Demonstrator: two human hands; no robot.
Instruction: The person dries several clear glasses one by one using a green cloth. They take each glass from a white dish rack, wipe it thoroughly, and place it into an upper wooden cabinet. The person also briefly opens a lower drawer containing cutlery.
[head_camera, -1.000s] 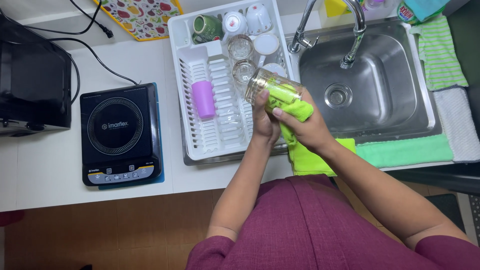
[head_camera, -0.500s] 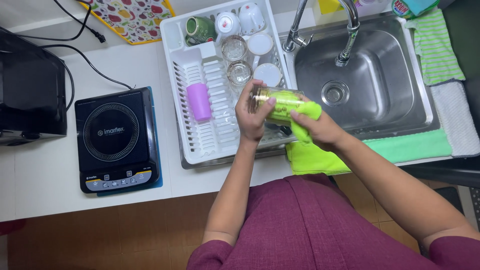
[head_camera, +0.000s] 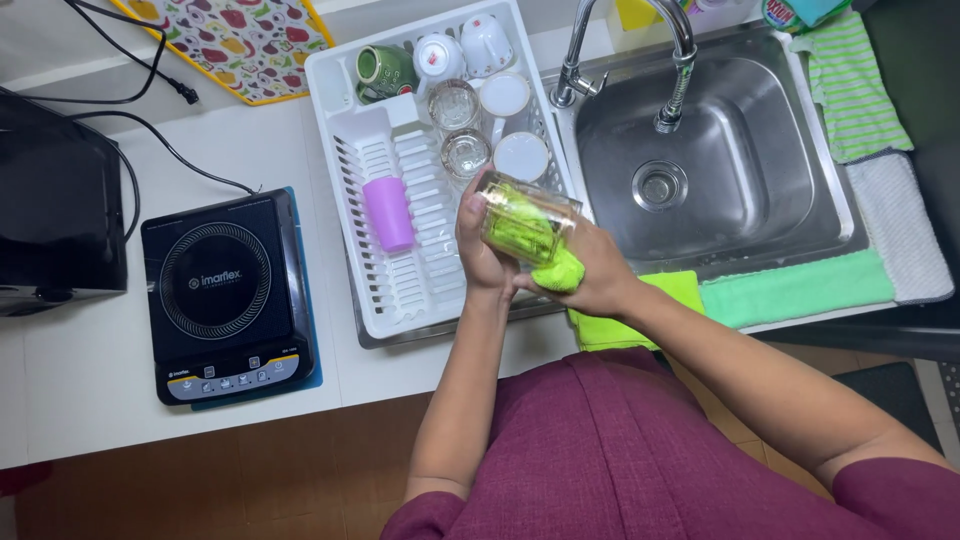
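Since a moment ago, both hands have shifted slightly left with the glass, which now hangs over the right edge of the white dish rack (head_camera: 340, 150) instead of nearer the sink (head_camera: 800, 130). The clear glass (head_camera: 527, 220) lies tilted on its side, its long axis running from upper left to lower right; which end is the mouth is hard to tell, though the cloth appears to enter from the lower right. The left hand (head_camera: 478, 250) wraps its fingers closed around the glass's left side, holding it firmly. The right hand (head_camera: 590, 275) is curled shut on a yellow-green cloth (head_camera: 560, 272), part of which is stuffed inside the glass and shows through the wall, while the rest trails down over the counter edge. Just left of the glass in the rack lies a purple cup (head_camera: 387, 212); upturned glasses and white cups sit just above it. An induction cooker (head_camera: 225, 295) rests well apart on the left.
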